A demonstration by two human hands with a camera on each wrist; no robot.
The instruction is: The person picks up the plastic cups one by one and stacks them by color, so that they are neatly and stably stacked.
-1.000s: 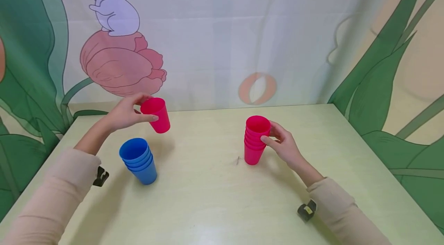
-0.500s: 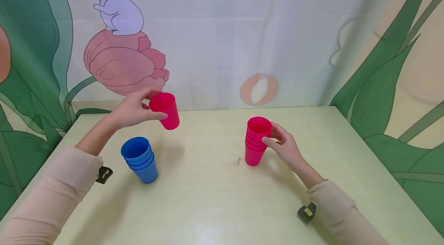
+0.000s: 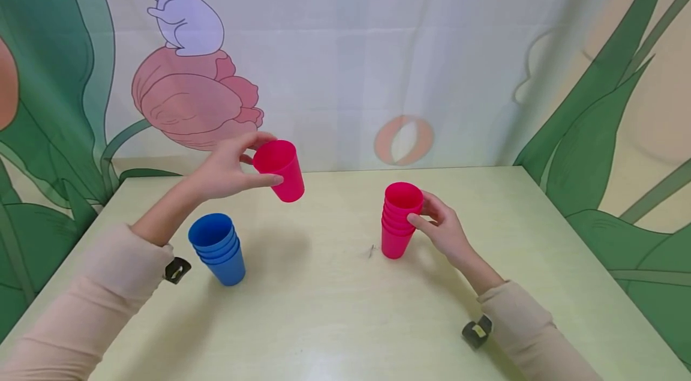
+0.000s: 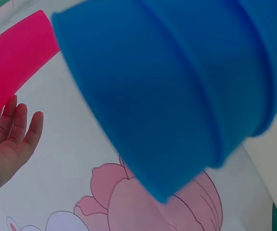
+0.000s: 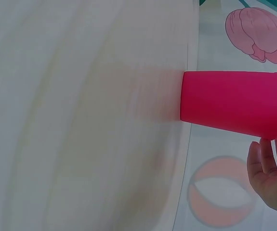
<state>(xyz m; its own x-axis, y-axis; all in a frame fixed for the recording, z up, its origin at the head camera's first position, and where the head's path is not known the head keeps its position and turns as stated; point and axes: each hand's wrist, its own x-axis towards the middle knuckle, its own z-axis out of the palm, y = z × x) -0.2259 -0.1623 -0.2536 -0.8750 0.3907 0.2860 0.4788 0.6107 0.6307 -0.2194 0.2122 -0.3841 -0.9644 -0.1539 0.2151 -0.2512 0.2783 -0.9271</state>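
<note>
In the head view my left hand (image 3: 229, 170) pinches a single pink cup (image 3: 283, 172) between thumb and fingers. That cup is raised above the table, tilted, with its mouth toward the upper left. My right hand (image 3: 441, 226) holds the upper part of a stack of pink cups (image 3: 396, 240), which stands upright on the table at right of centre. A nested stack of blue cups (image 3: 224, 264) stands below my left forearm, leaning slightly in this view. The left wrist view shows the blue stack (image 4: 143, 86) large and close, with the held pink cup (image 4: 15, 57) beyond it.
The pale table (image 3: 335, 321) ends at a printed cloth backdrop (image 3: 302, 69) with a rabbit and flowers. Large green leaves (image 3: 588, 147) are printed along the right side. A small dark mark (image 3: 371, 251) lies on the table left of the pink stack.
My left hand has carried the single pink cup to the right and slightly up, toward the pink stack. My right hand stays on that stack, and the blue stack has not moved.
</note>
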